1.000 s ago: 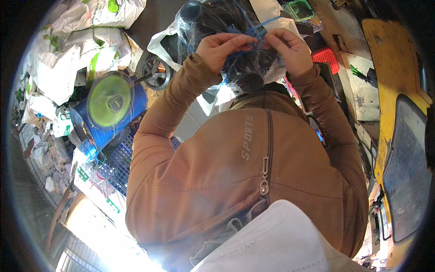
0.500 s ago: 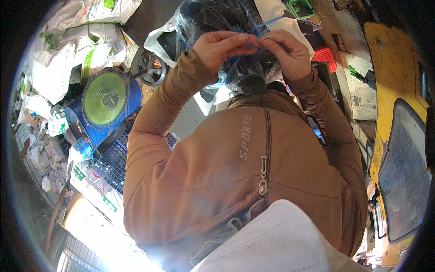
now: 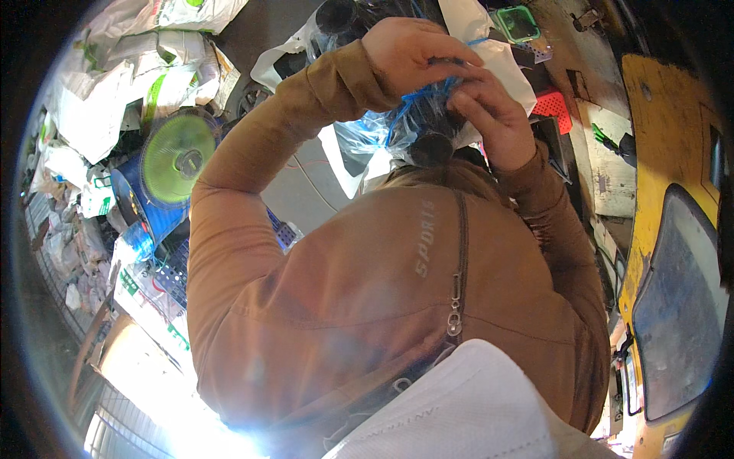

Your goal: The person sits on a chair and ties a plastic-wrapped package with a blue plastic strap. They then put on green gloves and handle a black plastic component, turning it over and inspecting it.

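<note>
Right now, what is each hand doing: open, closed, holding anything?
Left hand: curled closed on the clear plastic bag of dark round parts, at its blue string tie.
Right hand: fingers pinched on the same bag.

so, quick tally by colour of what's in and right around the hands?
Blue string, between left hand and right hand: 1
Clear bag of dark parts: 1
Green fan on blue base: 1
Green-rimmed box: 1
Red perforated piece: 1
Total: 5
</note>
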Motion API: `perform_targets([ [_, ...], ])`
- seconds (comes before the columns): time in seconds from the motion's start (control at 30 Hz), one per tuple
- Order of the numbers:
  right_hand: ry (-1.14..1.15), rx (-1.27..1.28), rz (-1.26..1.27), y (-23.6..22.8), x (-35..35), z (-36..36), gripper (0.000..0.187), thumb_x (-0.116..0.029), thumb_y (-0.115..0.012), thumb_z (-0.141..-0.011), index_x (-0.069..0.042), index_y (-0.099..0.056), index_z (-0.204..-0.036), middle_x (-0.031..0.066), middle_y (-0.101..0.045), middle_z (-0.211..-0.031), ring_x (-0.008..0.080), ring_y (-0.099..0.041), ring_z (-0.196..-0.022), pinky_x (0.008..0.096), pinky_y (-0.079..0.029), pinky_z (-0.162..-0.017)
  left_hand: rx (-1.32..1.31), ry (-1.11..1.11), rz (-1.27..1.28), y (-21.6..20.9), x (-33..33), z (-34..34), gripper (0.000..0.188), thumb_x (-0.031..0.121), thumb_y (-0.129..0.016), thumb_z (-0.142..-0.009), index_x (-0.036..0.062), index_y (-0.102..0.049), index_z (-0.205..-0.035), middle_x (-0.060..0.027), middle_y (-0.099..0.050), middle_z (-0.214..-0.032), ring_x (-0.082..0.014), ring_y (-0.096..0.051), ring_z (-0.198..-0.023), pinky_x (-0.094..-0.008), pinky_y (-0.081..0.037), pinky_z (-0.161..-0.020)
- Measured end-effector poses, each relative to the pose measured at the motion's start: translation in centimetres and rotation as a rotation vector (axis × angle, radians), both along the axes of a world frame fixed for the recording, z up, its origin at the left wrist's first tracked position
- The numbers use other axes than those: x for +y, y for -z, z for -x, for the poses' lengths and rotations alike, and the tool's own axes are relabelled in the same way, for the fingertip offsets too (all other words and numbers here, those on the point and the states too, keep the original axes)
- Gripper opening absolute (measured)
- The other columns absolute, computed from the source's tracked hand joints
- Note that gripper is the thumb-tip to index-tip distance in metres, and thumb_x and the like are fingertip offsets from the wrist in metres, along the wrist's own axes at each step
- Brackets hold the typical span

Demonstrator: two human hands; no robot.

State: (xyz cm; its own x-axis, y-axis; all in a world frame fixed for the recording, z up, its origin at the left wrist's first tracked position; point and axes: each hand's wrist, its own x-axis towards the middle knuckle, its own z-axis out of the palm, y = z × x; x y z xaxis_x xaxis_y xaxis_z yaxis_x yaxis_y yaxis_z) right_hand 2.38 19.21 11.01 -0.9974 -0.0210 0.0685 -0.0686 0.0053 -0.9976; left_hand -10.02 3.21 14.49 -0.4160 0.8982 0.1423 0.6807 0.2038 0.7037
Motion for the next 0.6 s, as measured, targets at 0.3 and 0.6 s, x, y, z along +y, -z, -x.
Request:
perform_targets([
  [0.3,-0.115,0.028,-0.265,-1.2,1.2,3.3,0.018,-0.02,-0.063,-0.083,-0.004,-0.068,-0.089,0.0096,-0.064,-0.077,0.0176,-0.061,-0.07,0.0265,-0.047,-0.065,-0.187,-0.4,0.033,-2.7,-1.6,0.0,0.019,0.018,-0.064,-0.082,0.0092,-0.066,-0.099,-0.0076,-0.064,-0.083,-0.0211,-0.062,-0.074,-0.0299,-0.049,-0.066],
  [0.6,-0.208,0.12,-0.514,-2.4,1.2,4.1,0.017,-0.022,-0.063,-0.083,-0.009,-0.069,-0.091,0.0122,-0.064,-0.074,0.0269,-0.061,-0.066,0.0331,-0.049,-0.061,-0.245,-0.435,0.174,1.4,-1.5,-4.3,0.027,0.028,-0.065,-0.079,0.0021,-0.066,-0.088,-0.0146,-0.063,-0.08,-0.0291,-0.062,-0.073,-0.033,-0.048,-0.063],
])
